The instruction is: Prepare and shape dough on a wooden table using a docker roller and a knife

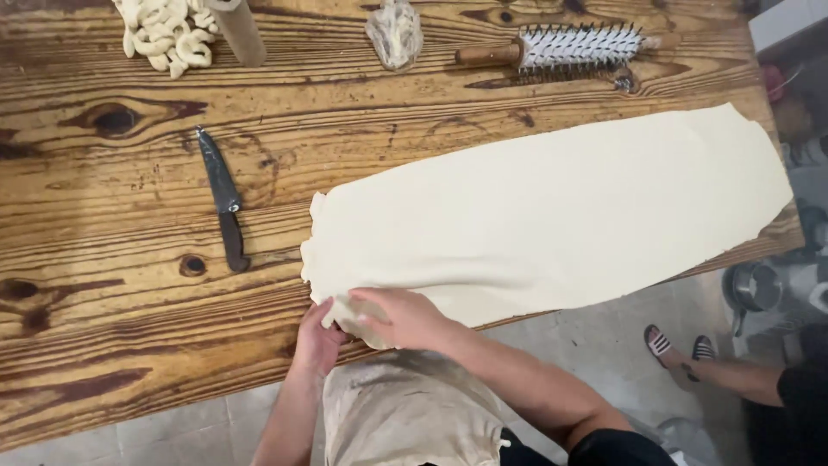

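A long pale dough sheet (552, 220) lies across the wooden table (103, 285), centre to right of frame. Left hand (317, 338) and right hand (405, 318) pinch its lower-left corner. A knife (222, 200) lies to the left.

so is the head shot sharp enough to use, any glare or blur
Head view: even, soft light with a mild sheen on the wooden table; dough sheet pale but not blown out; left hand and right hand slightly soft, the knife clear.
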